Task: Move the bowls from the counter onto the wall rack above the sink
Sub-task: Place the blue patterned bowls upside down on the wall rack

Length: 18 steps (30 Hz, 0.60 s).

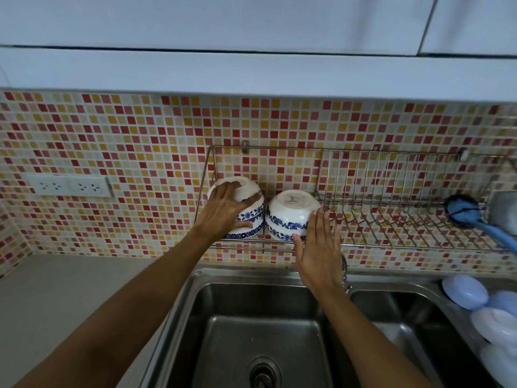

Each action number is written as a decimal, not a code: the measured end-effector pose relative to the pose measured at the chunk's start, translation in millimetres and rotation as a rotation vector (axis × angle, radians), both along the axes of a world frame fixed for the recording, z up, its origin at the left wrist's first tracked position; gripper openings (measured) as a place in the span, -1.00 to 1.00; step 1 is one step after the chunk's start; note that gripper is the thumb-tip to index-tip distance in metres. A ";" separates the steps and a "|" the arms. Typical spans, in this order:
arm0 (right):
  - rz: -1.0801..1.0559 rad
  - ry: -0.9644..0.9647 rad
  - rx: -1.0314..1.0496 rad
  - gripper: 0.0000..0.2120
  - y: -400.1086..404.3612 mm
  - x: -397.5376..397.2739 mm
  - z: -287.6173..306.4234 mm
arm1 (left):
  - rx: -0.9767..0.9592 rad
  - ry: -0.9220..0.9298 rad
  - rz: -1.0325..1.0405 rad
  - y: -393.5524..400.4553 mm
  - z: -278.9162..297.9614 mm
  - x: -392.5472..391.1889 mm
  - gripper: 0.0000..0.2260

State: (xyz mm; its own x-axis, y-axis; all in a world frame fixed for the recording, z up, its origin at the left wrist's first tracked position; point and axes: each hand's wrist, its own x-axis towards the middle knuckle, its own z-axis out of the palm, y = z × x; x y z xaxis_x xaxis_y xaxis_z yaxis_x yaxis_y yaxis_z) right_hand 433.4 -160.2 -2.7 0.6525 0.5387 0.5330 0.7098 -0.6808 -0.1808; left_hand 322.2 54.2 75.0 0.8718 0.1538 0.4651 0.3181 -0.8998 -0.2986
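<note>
A wire wall rack (377,219) hangs on the mosaic tiles above the steel sink (260,326). At its left end stands an upside-down stack of white bowls with blue flower bands (250,201); my left hand (223,211) grips the top one, fingers spread over its base. Just to the right lies another upside-down blue-and-white bowl (291,214) on the rack. My right hand (319,247) is open with fingers straight, fingertips touching that bowl's right side.
A blue dish brush (470,212) lies at the rack's right end. Several pale blue and white plastic bowls (481,309) sit on the counter right of the double sink. A grey counter (56,303) lies to the left, below wall sockets (70,186).
</note>
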 end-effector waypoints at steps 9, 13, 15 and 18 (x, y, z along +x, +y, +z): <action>-0.003 0.006 -0.007 -0.35 -1.0 -1.2 -0.2 | -0.126 0.023 -0.016 4.1 -8.4 0.8 -0.02; -0.002 0.010 -0.002 -0.35 -1.2 -2.6 -0.1 | -0.146 0.034 -0.031 4.5 -12.6 -1.3 -0.09; -0.002 0.003 0.004 -0.35 -1.3 -3.2 -0.1 | -0.167 0.027 -0.053 3.5 -16.2 -2.4 -0.13; 0.002 0.015 0.010 -0.34 -1.5 -5.2 1.6 | -0.226 -0.009 -0.072 2.8 -17.7 -4.9 -0.14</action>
State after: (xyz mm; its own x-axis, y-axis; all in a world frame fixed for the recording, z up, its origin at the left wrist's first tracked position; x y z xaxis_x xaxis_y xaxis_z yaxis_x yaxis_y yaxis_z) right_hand 428.2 -161.6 -1.0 0.6597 0.5346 0.5283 0.7082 -0.6775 -0.1987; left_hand 317.4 57.0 57.3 0.8804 0.1921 0.4335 0.2521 -0.9640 -0.0847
